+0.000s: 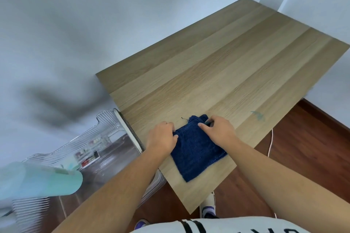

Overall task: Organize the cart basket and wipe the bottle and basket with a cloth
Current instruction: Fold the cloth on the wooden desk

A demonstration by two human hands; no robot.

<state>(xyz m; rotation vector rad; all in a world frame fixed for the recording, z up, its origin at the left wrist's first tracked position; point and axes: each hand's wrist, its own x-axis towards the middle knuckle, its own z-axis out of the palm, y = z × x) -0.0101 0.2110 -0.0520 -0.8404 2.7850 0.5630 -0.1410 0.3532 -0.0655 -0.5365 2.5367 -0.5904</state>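
Cloth (197,147) of dark blue terry lies folded on the near corner of the wooden table (227,66), one loose thread trailing from its far edge. The left hand (162,138) presses on the cloth's left edge, its grip narrow, fingers curled and pinching the fabric at the far-left corner. The right hand (217,130) rests on the far right part of the cloth, its grip also narrow — thumb and fingertips closed on the folded edge there. Both forearms reach in from the bottom of the view.

To the left of the table, just beside its edge and lower down, stands a clear ribbed plastic basket (79,143); small coloured shapes show through its wall, too blurred to identify. In front of the basket, at the far left, lies a pale green bottle (37,181), tilted on its side and heavily blurred, so no label can be read on it.

A faint bluish smudge (258,116) marks the table near its right edge, well apart from the cloth. Below the table is reddish-brown wood floor (312,147), with a thin pale cord (270,143) running across it and a white shoe (208,208) visible under the table corner. The person's white shirt (217,227) carries black lettering at the bottom edge — cut off and unreadable.
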